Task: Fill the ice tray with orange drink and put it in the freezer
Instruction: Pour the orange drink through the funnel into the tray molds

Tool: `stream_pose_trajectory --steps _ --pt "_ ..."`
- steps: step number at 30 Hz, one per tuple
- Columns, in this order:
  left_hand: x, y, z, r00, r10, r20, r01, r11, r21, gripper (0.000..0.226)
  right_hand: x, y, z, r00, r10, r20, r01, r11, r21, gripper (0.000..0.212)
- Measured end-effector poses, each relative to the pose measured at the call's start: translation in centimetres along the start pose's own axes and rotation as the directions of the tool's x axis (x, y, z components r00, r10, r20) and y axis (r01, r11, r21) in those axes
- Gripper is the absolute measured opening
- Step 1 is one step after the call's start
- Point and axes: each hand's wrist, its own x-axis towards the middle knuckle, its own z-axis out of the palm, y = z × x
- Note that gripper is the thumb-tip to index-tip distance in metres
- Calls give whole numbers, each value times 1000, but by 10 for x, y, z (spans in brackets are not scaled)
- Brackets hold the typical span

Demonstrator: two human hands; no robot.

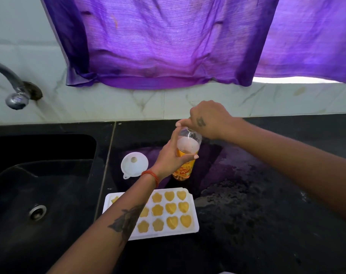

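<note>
Ice tray: the white plastic ice tray with heart and flower moulds (189,226) is lying flat on the black stone counter (257,204) in the lower centre of the frame, and the left forearm is crossing over its left part.
Tray filling: every mould that is showing is looking full of orange drink, close to the brim; the moulds under the forearm are hidden.
Bottle: the clear plastic bottle with orange drink and an orange label (185,159) is standing upright on the counter, just behind the tray, in the centre of the frame.
Left hand: the left hand (174,153) is wrapping around the middle of the bottle and holding it steady.
Right hand: the right hand (207,119) is closing its fingers on the top of the bottle; the cap is hidden under them, so I cannot tell if it is going on or off.
Funnel: the small white plastic funnel (134,165) is lying on the counter, left of the bottle, near but not touching.
Sink: the black sink (39,184) is taking the left part of the frame.
Handling, my judgement: the tray is probably light but a little flexible, and the liquid is sitting high, so any tilt or twist is risking a spill.
Where to hold: I think both short ends, one hand on each rim, keeping it level and moving slowly to the freezer, which is not in view.
</note>
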Motion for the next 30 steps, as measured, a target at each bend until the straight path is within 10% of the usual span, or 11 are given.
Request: stream_pose_trajectory --steps 3,7,14,21,26,30 --pt "1 0 -7 999 5 46 -2 999 -50 86 4 21 -17 951 -251 182 212 955 208 48" --pt "4 -3 -9 998 -6 60 11 997 -77 88 0 24 -3 922 -376 96 375 927 31 38" --pt "-2 1 20 972 48 -231 -27 995 93 83 0 -1 22 982 76 -174 -98 988 -122 52" --pt "12 6 -17 980 -43 196 57 996 -67 82 -1 27 1 933 -355 55 343 926 155 34" --pt "6 7 -1 999 -42 -6 42 999 -6 78 -11 -6 34 960 -125 -249 99 988 -116 29" --pt "-2 4 5 998 9 -63 -6 999 33 78 1 -8 25 963 -30 -269 53 995 80 39"
